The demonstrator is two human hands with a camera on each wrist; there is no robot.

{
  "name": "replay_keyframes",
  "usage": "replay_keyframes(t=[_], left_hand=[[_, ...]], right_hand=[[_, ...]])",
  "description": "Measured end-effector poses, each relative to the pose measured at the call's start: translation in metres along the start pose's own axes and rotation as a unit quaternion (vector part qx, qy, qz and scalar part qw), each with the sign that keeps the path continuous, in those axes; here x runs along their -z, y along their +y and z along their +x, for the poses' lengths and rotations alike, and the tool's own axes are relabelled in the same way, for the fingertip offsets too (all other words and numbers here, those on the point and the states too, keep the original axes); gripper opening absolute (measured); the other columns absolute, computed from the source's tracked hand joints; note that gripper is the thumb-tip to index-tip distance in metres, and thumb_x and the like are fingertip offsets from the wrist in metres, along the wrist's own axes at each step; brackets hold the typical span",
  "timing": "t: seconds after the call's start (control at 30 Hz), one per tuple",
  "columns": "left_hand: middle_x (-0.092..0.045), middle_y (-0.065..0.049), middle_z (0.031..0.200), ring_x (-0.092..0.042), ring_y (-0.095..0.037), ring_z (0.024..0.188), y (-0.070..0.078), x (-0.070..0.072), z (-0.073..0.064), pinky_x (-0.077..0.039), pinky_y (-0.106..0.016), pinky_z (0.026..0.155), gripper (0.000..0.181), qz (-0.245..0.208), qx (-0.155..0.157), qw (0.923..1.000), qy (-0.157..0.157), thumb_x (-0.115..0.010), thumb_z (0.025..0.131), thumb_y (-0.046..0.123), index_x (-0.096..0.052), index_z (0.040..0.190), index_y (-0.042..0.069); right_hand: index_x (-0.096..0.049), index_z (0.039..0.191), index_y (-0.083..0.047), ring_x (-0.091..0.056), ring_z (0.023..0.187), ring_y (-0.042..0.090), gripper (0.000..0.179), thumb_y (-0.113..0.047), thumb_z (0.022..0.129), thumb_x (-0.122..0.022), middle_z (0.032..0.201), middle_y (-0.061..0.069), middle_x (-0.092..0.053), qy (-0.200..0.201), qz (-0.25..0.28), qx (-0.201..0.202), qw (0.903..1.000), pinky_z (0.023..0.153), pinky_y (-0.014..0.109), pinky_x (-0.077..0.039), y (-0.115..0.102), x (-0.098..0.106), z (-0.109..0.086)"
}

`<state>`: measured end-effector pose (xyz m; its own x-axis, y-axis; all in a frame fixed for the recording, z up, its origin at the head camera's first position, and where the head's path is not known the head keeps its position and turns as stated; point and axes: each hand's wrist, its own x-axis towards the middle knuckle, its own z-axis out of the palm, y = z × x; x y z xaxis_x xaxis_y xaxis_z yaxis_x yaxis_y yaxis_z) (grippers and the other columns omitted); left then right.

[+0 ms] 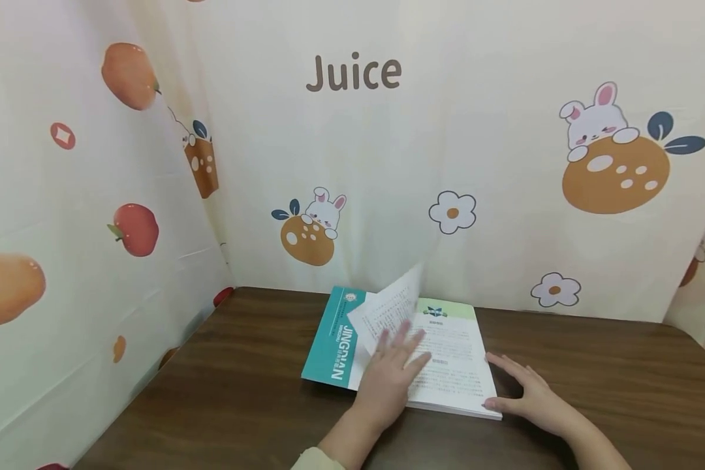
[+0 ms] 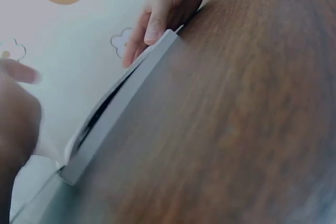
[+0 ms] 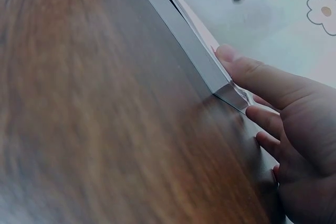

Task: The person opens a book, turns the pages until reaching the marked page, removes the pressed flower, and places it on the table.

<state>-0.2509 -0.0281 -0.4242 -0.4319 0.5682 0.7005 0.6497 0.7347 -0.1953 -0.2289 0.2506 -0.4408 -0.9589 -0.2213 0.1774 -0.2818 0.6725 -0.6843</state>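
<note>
- Head: we see the open book (image 1: 452, 365) on the table (image 1: 252, 365), under the spread left hand (image 1: 386, 378), beside the relaxed right hand (image 1: 531, 397).
- Left wrist: it lies between both hands.
- Right wrist: its corner touches the unclenched right hand.

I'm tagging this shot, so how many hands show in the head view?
2. The left hand is over the pages of the open book; the right hand is at the book's right edge. I see no others.
</note>
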Motion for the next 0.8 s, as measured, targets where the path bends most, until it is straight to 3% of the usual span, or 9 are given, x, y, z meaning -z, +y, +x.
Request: replay_keyframes(t=[0.1,0.17,0.4,0.57,0.67,0.8], left_hand=[[-0.061,0.004,0.121,-0.041,-0.016,0.128,0.0013,0.0019,0.0022,-0.027,-0.035,0.108,0.026,-0.009,-0.06,0.9976,-0.033,-0.066,0.083,0.012,-0.068,0.108,0.02],[-0.065,0.006,0.113,-0.048,-0.014,0.121,0.0028,0.0023,0.0018,-0.03,-0.031,0.106,0.021,-0.012,-0.066,0.9962,-0.055,-0.065,0.085,0.012,-0.069,0.104,0.019],[-0.067,0.005,0.103,-0.056,-0.016,0.113,0.0043,0.0021,0.0025,-0.035,-0.035,0.102,0.019,-0.006,-0.012,0.9971,-0.075,-0.067,0.081,0.013,-0.069,0.099,0.018],[-0.065,0.001,0.11,-0.052,-0.018,0.118,0.0051,0.0013,0.0017,-0.034,-0.038,0.104,0.025,-0.005,0.035,0.9903,-0.135,-0.065,0.082,0.016,-0.067,0.108,0.015],[-0.063,0.0,0.117,-0.048,-0.018,0.122,0.0055,0.001,0.0005,-0.031,-0.036,0.105,0.029,-0.004,0.046,0.9851,-0.166,-0.062,0.085,0.012,-0.065,0.114,0.014],[-0.06,0.0,0.122,-0.046,-0.016,0.124,0.0063,0.0028,0.0009,-0.03,-0.032,0.106,0.032,-0.003,0.044,0.9822,-0.183,-0.059,0.087,0.008,-0.063,0.119,0.014]], right_hand=[[-0.044,0.135,-0.006,-0.024,0.125,0.055,0.076,-0.033,0.072,-0.077,0.135,0.035,-0.035,-0.003,-0.005,-0.003,1.0,0.097,0.067,-0.011,-0.0005,0.0014,-0.0006],[-0.044,0.135,-0.006,-0.024,0.125,0.054,0.075,-0.032,0.072,-0.077,0.135,0.034,-0.035,-0.007,-0.007,-0.005,0.9999,0.097,0.068,-0.011,-0.0001,0.0014,-0.0004],[-0.044,0.135,-0.006,-0.024,0.125,0.054,0.076,-0.033,0.072,-0.077,0.136,0.034,-0.035,-0.008,-0.011,-0.006,0.9999,0.097,0.068,-0.011,0.0007,0.0016,0.0018],[-0.043,0.135,-0.006,-0.023,0.126,0.053,0.077,-0.034,0.072,-0.077,0.136,0.032,-0.036,-0.007,-0.007,-0.002,1.0,0.098,0.068,-0.011,0.0004,0.0014,0.0009],[-0.044,0.135,-0.006,-0.025,0.126,0.053,0.078,-0.034,0.071,-0.078,0.136,0.031,-0.037,-0.002,-0.006,0.008,0.9999,0.097,0.068,-0.011,-0.0001,0.0008,0.0002],[-0.043,0.136,-0.006,-0.026,0.125,0.053,0.078,-0.034,0.072,-0.077,0.136,0.031,-0.037,0.0,-0.006,0.011,0.9999,0.097,0.068,-0.011,-0.0011,0.0012,-0.0002]])
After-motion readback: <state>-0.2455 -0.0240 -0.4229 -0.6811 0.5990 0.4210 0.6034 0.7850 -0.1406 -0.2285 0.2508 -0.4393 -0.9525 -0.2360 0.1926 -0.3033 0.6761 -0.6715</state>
